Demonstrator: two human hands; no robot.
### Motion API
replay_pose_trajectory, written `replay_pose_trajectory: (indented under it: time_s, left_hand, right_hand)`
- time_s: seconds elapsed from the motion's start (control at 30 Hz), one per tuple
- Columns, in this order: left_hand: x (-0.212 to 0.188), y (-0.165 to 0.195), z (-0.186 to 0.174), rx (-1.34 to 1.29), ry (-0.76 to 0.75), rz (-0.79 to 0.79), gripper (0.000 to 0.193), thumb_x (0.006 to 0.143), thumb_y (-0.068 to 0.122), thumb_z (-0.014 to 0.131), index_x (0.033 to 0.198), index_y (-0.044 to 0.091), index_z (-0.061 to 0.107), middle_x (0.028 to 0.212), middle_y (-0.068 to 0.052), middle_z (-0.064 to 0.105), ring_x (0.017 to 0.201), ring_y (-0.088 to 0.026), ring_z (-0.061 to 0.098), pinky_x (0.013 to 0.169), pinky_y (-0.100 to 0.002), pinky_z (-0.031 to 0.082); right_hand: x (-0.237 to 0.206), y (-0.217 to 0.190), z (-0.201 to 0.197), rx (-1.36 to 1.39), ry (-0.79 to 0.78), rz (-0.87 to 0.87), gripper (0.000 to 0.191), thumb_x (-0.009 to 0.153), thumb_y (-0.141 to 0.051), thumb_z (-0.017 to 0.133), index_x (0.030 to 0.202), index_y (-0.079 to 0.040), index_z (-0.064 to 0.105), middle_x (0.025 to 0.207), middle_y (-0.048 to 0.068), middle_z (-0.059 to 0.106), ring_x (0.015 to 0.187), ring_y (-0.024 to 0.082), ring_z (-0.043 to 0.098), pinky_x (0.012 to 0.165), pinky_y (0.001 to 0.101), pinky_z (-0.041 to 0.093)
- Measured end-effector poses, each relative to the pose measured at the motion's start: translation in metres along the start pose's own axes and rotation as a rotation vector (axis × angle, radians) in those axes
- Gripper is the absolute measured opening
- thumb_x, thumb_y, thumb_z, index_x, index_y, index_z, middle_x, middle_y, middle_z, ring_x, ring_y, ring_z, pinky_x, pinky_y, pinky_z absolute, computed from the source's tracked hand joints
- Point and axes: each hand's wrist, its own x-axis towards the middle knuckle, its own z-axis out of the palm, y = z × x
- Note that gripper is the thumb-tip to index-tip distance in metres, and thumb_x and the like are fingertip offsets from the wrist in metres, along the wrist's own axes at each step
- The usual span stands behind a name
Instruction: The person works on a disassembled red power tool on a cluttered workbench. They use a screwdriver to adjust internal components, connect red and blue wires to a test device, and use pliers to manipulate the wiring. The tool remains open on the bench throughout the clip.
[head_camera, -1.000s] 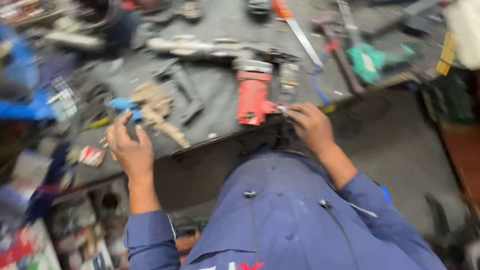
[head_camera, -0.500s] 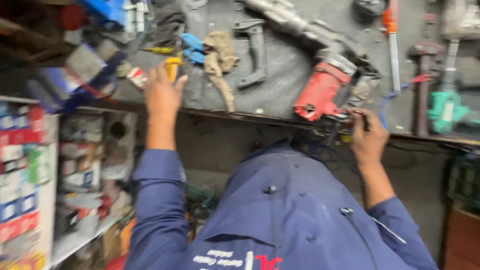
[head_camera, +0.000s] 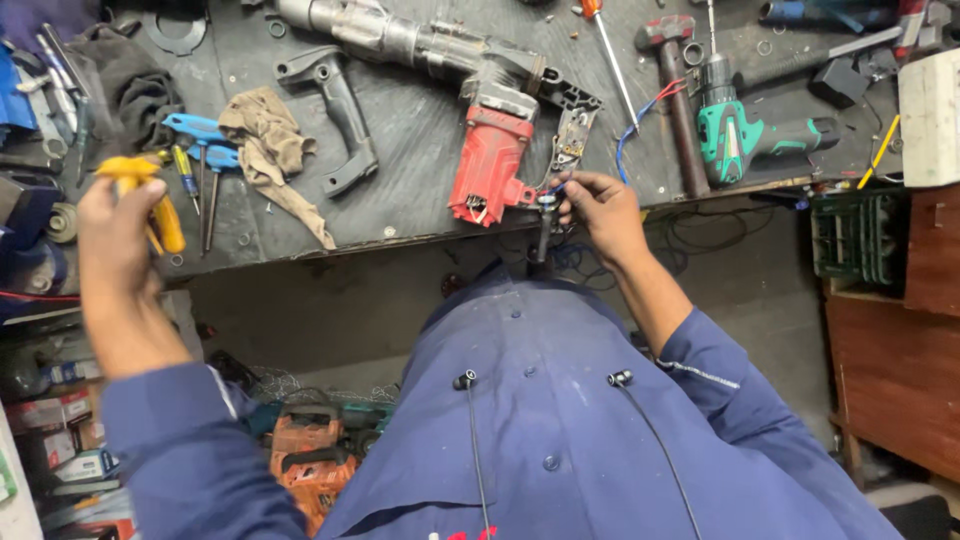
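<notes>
My left hand (head_camera: 115, 235) is closed around yellow-handled pliers (head_camera: 150, 200), lifted at the left end of the dark workbench (head_camera: 420, 170). My right hand (head_camera: 600, 215) pinches a small dark part with wires (head_camera: 545, 215) at the bench's front edge. That part sits just beside the red housing of a dismantled rotary hammer (head_camera: 490, 165), whose metal barrel (head_camera: 380, 35) points up-left. A loose black side handle (head_camera: 340, 115) lies left of the tool. A tan rag (head_camera: 275, 150) lies between the handle and my left hand.
Blue-handled T-keys (head_camera: 200, 150) lie by the rag. A hammer (head_camera: 675, 90), a green cordless drill (head_camera: 745, 135) and a screwdriver (head_camera: 610, 50) sit at the right. A wooden cabinet (head_camera: 900, 340) stands at far right. Orange tools (head_camera: 310, 455) lie under the bench.
My left hand has lifted the yellow-handled pliers off the bench and drawn them left. My right hand stays at the red tool's wiring. The view has steadied.
</notes>
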Motion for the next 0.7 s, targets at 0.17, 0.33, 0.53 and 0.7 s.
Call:
replay_pose_trajectory:
  time_s: [0.17,0.33,0.53,0.7]
  left_hand:
    - [-0.08,-0.031,0.076,-0.404,-0.144,0.321,0.025,0.114,0.03,0.071,0.12,0.01,0.059,0.112,-0.005,0.061,0.095,-0.014,0.061,0.09,-0.031,0.056]
    - [-0.136,-0.074,0.197,0.179,-0.149,-0.041,0.026,0.103,0.027,0.064,0.116,0.005,0.069,0.094,-0.002,0.071,0.082,-0.007,0.061,0.073,-0.024,0.05]
    - [-0.189,-0.103,0.299,0.109,-0.029,-0.003,0.024,0.102,0.021,0.067,0.119,0.003,0.066,0.101,-0.003,0.074,0.095,-0.009,0.069,0.086,-0.025,0.054]
    - [-0.202,-0.109,0.361,0.34,0.081,0.109,0.024,0.098,0.023,0.073,0.108,0.002,0.068,0.097,-0.009,0.069,0.091,-0.023,0.066,0.084,-0.034,0.054]
  right_hand:
    - [-0.002,-0.008,-0.023,-0.799,-0.17,-0.667,0.017,0.093,-0.003,0.074,0.11,-0.007,0.074,0.114,0.007,0.074,0.104,0.026,0.065,0.093,0.0383,0.05]
    - [0.021,-0.014,-0.045,-0.854,-0.452,-0.915,0.02,0.086,0.0,0.074,0.104,-0.008,0.068,0.113,0.006,0.072,0.118,0.029,0.065,0.104,0.0423,0.042]
    - [0.051,-0.005,-0.074,-0.682,-0.454,-0.505,0.008,0.103,-0.002,0.063,0.11,-0.006,0.065,0.108,0.007,0.074,0.106,0.022,0.068,0.094,0.0331,0.053]
    - [0.078,0.002,-0.09,-0.409,-0.624,-0.257,0.007,0.108,-0.005,0.057,0.112,0.0,0.06,0.109,0.008,0.075,0.1,0.01,0.067,0.092,0.0281,0.054]
